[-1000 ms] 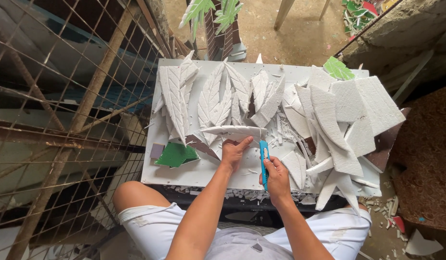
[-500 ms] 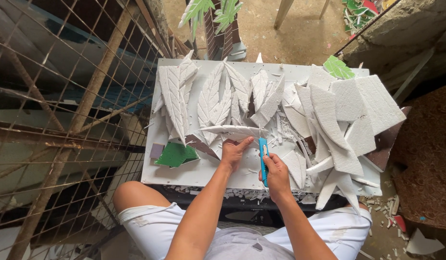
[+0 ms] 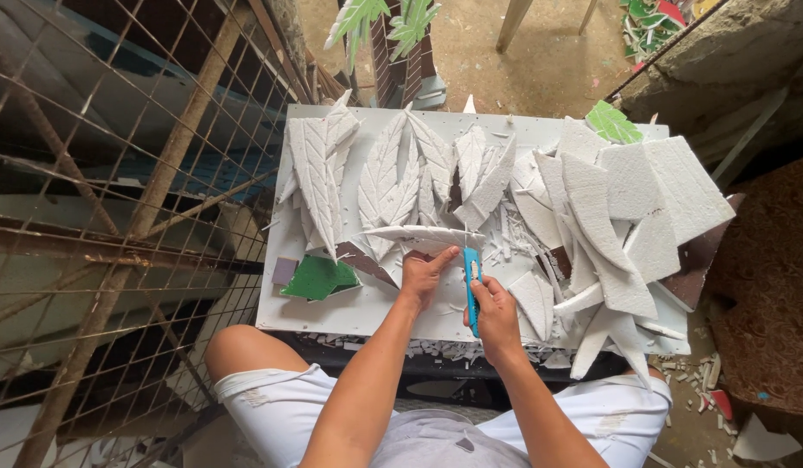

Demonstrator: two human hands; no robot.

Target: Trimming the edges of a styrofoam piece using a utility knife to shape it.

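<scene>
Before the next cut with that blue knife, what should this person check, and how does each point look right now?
1. Right hand has a firm grip on the blue utility knife: ok.
2. Left hand steadies the long white foam leaf piece: ok, fingers rest at its near edge.
3. Left fingers clear of the blade: not ok, the thumb lies close beside the knife tip.
4. Blade out and sharp: cannot tell, too small to see.
5. Free room on the white board: ok near the hands; foam offcuts crowd the right side.
</scene>
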